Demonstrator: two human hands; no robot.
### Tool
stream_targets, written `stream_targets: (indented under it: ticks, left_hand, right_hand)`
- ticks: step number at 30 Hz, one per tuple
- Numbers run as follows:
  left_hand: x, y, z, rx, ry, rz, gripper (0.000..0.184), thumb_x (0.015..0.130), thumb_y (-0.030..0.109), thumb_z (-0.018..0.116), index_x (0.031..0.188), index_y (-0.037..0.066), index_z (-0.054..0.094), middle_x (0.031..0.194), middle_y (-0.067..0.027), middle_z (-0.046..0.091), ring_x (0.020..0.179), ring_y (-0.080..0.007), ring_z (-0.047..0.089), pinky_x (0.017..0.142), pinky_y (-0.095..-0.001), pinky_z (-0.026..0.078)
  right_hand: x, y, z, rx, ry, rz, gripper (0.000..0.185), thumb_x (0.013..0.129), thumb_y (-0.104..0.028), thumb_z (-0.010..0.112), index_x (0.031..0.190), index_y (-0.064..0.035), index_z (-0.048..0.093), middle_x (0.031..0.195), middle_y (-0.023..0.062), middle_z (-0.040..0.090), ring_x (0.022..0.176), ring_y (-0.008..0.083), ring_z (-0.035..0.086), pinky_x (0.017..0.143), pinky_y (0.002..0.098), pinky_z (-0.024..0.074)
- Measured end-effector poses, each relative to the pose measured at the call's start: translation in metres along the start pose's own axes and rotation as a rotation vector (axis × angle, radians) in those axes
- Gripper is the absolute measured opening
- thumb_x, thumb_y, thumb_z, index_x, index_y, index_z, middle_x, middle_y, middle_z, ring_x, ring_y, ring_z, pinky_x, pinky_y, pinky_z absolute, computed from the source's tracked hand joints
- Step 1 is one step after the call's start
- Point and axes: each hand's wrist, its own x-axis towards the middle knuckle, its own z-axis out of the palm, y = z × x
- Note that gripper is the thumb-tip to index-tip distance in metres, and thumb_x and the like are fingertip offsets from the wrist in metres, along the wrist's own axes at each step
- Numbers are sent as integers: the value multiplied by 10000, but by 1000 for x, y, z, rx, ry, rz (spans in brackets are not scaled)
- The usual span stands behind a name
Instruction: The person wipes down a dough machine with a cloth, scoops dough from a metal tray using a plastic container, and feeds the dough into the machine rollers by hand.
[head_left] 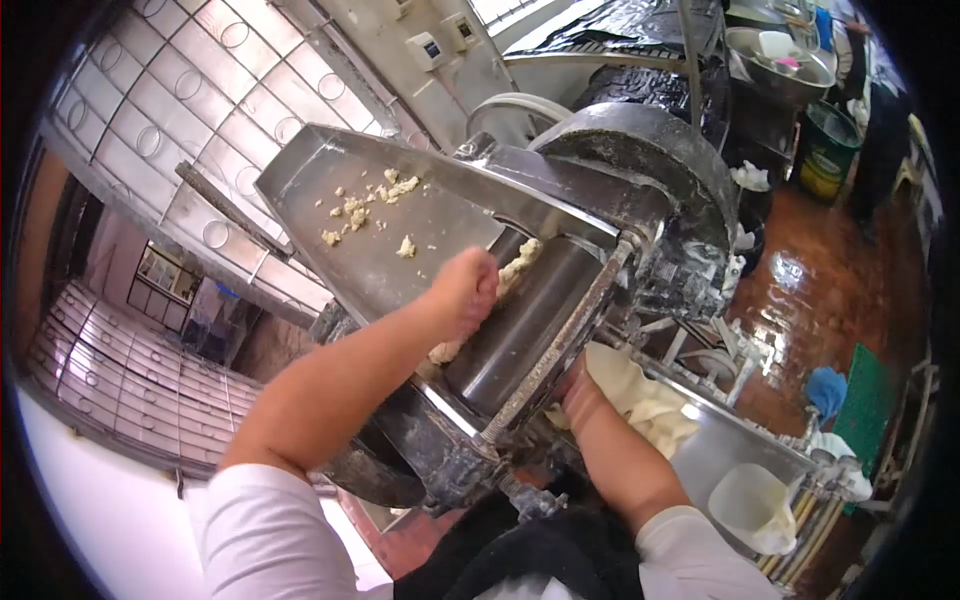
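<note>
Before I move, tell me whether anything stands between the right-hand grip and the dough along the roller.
Yes: the crusted bar and the broad metal roller lie between the right-hand grip, which is partly hidden, and the dough. Nothing visible stands between the left-hand grip and that dough.

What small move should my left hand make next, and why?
Probably move your left hand up to the dough crumbs and gather them: they lie scattered across the metal tray, while other dough sits along the roller.
</note>
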Motion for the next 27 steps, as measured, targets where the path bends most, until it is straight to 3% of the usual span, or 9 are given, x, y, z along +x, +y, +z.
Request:
stream_targets:
  ticks: [2,5,6,12,18,21,23,24,27]
  left_hand:
    - [11,-1,-17,369,184,469,384,825,376,457,540,135,369,457,21,260,364,-118,222,358,-294,169]
    - [-3,-6,-47,918,237,621,521,880,514,441,539,121,424,462,9,348,361,-118,274,361,-283,188]
    - [-28,5,-46,903,99,374,538,882,533,438,538,118,431,465,3,364,361,-119,283,362,-280,192]
    - [-15,-1,-10,442,9,-328,627,848,683,384,516,155,315,458,43,218,358,-108,168,367,-291,125]
    - [-42,41,-22,86,106,172,601,851,690,379,542,176,333,447,64,232,351,-81,175,354,-262,100]
    - [-79,55,-45,71,237,278,586,851,684,395,558,183,317,452,73,230,353,-78,178,345,-253,106]
    - [-103,47,-58,82,266,416,575,859,667,423,557,186,335,448,72,234,348,-78,181,333,-253,117]
    - [-114,43,-63,-11,343,425,566,869,649,436,558,185,341,448,70,244,344,-74,184,327,-245,121]
    - [-149,19,-81,-114,398,514,538,931,574,388,583,167,343,445,56,240,339,-69,194,311,-236,133]
  right_hand:
    - [-5,-6,3,-22,60,-28,530,930,-481,423,1213,-54,556,1159,144,611,1002,316,603,903,477,482]
    - [-31,-17,21,-32,178,-42,613,904,-562,404,1249,-74,545,1226,154,576,1085,345,554,972,495,418]
    - [-29,-18,13,-43,126,-49,634,898,-581,397,1259,-81,540,1245,153,564,1111,348,537,989,494,400]
    - [-22,-12,-10,-24,90,2,684,892,-614,362,1297,-86,521,1303,143,533,1195,349,485,1024,478,364]
    - [-11,-7,-20,-90,50,-14,739,867,-665,377,1343,-107,470,1343,129,501,1241,336,442,1040,466,345]
    - [-20,-14,-28,-34,81,-4,751,884,-657,359,1386,-100,414,1393,162,430,1251,376,413,1054,512,312]
    - [-49,-17,14,-108,266,-78,734,878,-655,377,1359,-106,450,1360,152,469,1224,360,444,1041,504,335]
    - [-37,-18,-22,-45,57,-98,722,864,-663,398,1320,-111,492,1311,136,514,1184,341,482,1023,495,362]
    - [-52,-28,-44,-82,159,-81,752,842,-713,378,1300,-132,511,1261,124,546,1147,323,508,1009,485,383]
